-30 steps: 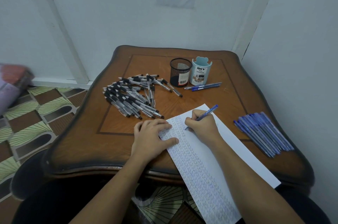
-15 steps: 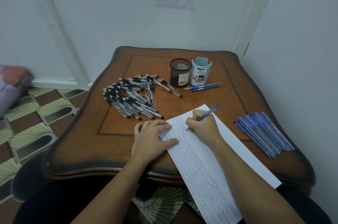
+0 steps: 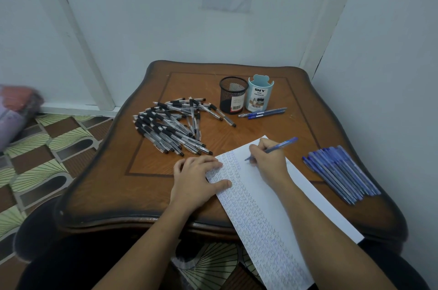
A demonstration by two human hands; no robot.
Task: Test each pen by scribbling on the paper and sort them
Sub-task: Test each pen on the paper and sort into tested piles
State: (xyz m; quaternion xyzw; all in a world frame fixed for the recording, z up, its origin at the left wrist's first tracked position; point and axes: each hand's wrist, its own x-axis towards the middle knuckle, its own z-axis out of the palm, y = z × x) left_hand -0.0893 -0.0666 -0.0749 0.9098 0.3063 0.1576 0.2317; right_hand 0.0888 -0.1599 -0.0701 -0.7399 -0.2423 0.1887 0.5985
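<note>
A long white paper (image 3: 294, 197) lies slanted across the wooden table (image 3: 151, 185), its left half filled with rows of blue scribbles. My right hand (image 3: 267, 159) grips a blue pen (image 3: 282, 144) with the tip down on the paper near its far end. My left hand (image 3: 196, 178) rests flat on the paper's left edge, fingers spread. A heap of several black-grip pens (image 3: 170, 126) lies at the left middle of the table. Several blue pens (image 3: 341, 173) lie in a row at the right edge. Two more blue pens (image 3: 263, 113) lie beside the cups.
A black mesh cup (image 3: 233, 95) and a light blue desk organizer cup (image 3: 260, 93) stand side by side at the back of the table. White walls close in behind and on the right. Patterned floor (image 3: 47, 147) shows on the left.
My right hand with the pen has shifted slightly along the scribble line. My left hand stays put on the paper.
</note>
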